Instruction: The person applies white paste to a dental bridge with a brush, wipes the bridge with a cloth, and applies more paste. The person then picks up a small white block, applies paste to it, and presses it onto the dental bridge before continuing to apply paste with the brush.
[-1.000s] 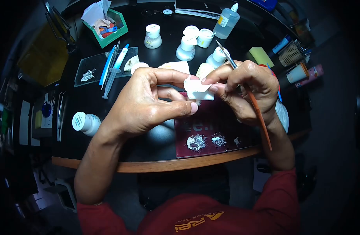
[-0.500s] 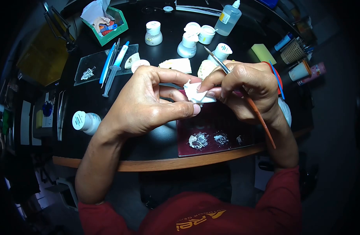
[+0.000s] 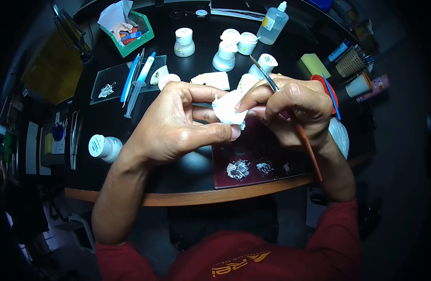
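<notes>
My left hand [image 3: 180, 119] is closed, thumb and fingers pinching a small jagged-edged white piece whose kind is hidden by a crumpled white tissue [image 3: 231, 107]. My right hand [image 3: 295, 105] is closed on a thin brush [image 3: 303, 138] with a reddish-brown handle, its dark pointed tip aimed up and to the left. The fingertips of that same hand press the tissue against the piece. Below both hands lies a dark red mixing slab [image 3: 253, 150] bearing white paste smears [image 3: 239, 169].
White-capped jars [image 3: 184, 43] and a clear bottle [image 3: 273, 23] stand at the back. At left are a syringe [image 3: 135, 98], a glass slab [image 3: 99, 80], a tipped jar [image 3: 104, 147] and a green bin [image 3: 144, 40]. Yellowish dental casts [image 3: 211, 79] lie beyond my hands.
The tissue has shifted slightly left and now spreads flatter over the piece. The right hand has turned a little, moving the brush's handle end left.
</notes>
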The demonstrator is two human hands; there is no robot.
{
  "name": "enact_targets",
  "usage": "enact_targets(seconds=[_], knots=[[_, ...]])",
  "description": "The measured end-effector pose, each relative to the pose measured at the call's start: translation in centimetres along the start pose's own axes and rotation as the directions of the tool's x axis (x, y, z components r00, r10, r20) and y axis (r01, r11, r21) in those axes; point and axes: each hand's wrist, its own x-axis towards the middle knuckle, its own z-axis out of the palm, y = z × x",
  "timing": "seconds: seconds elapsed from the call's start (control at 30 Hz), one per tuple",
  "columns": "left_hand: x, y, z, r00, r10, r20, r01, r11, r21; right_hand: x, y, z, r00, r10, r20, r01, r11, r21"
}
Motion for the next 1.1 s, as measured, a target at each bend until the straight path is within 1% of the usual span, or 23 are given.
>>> enact_targets(seconds=[0.13, 0.27, 0.37, 0.43, 0.5, 0.53, 0.57, 0.63, 0.67, 0.7, 0.77, 0.83, 0.87, 0.9, 0.93, 0.97, 1.0, 1.03, 1.1], knots=[[-0.1, 0.2, -0.1, 1.000, -0.028, -0.010, 0.028, 1.000, 0.000, -0.3, 0.3, 0.0, 0.998, 0.055, 0.014, -0.055, 0.997, 0.056], [0.0, 0.0, -0.2, 1.000, -0.009, 0.008, 0.008, 1.000, 0.018, -0.3, 0.1, -0.2, 0.997, 0.058, 0.050, -0.059, 0.998, 0.017], [0.0, -0.1, -0.1, 1.000, -0.010, 0.005, 0.010, 1.000, 0.017, -0.2, 0.0, -0.1, 0.998, 0.047, 0.036, -0.048, 0.999, 0.025], [0.0, 0.1, 0.1, 1.000, -0.005, 0.000, 0.005, 1.000, 0.026, 0.0, -0.1, -0.1, 0.999, 0.041, 0.009, -0.042, 0.998, 0.036], [0.1, 0.3, 0.1, 1.000, -0.027, -0.012, 0.028, 0.998, 0.064, -0.3, -0.7, -0.5, 0.989, 0.110, -0.096, -0.107, 0.994, 0.036], [0.0, 0.4, 0.0, 0.999, -0.037, -0.020, 0.039, 0.996, 0.083, -0.3, -1.2, -1.0, 0.984, 0.121, -0.128, -0.123, 0.992, -0.009], [0.1, 0.4, 0.0, 1.000, -0.017, -0.020, 0.019, 0.996, 0.091, -0.7, -1.3, -0.9, 0.964, 0.117, -0.240, -0.122, 0.993, -0.008], [0.2, 0.3, 0.2, 1.000, 0.023, -0.021, -0.021, 0.994, 0.105, -1.6, -2.4, -1.3, 0.892, 0.261, -0.369, -0.291, 0.956, -0.027], [0.1, 0.3, 0.2, 0.999, 0.028, -0.032, -0.025, 0.996, 0.090, -2.4, -2.4, -2.1, 0.892, 0.266, -0.365, -0.327, 0.938, -0.115], [0.1, 0.3, 0.2, 0.999, 0.034, -0.038, -0.030, 0.995, 0.100, -2.9, -2.9, -2.1, 0.840, 0.361, -0.404, -0.420, 0.905, -0.065], [0.1, 0.3, 0.2, 0.998, 0.032, -0.051, -0.026, 0.994, 0.109, -4.5, -2.8, -2.3, 0.819, 0.420, -0.391, -0.502, 0.854, -0.134], [0.1, 0.7, 0.2, 0.994, 0.078, -0.071, -0.063, 0.981, 0.185, -5.9, -2.7, -2.0, 0.784, 0.510, -0.353, -0.581, 0.804, -0.127], [0.0, 0.7, 0.1, 0.992, 0.081, -0.092, -0.065, 0.985, 0.160, -6.3, -2.6, -1.8, 0.766, 0.550, -0.333, -0.614, 0.779, -0.127], [0.0, 0.5, 0.0, 0.991, 0.080, -0.110, -0.065, 0.989, 0.132, -6.5, -2.9, -1.7, 0.754, 0.560, -0.344, -0.630, 0.765, -0.133], [0.1, 0.4, -0.1, 0.987, 0.118, -0.111, -0.100, 0.983, 0.157, -6.7, -3.4, -1.7, 0.738, 0.573, -0.356, -0.649, 0.748, -0.141], [0.2, 0.1, -0.2, 0.982, 0.148, -0.120, -0.131, 0.982, 0.139, -7.0, -4.1, -1.6, 0.714, 0.595, -0.368, -0.676, 0.723, -0.143], [0.2, 0.0, -0.3, 0.978, 0.165, -0.126, -0.143, 0.975, 0.172, -7.5, -5.1, -1.9, 0.714, 0.607, -0.350, -0.676, 0.728, -0.117], [0.3, 0.0, -0.5, 0.972, 0.196, -0.132, -0.165, 0.962, 0.217, -7.7, -6.2, -1.3, 0.671, 0.628, -0.394, -0.697, 0.716, -0.047], [0.0, 0.0, -0.3, 0.965, 0.216, -0.150, -0.164, 0.940, 0.299, -8.1, -8.5, 2.3, 0.573, 0.623, -0.533, -0.663, 0.734, 0.146]])
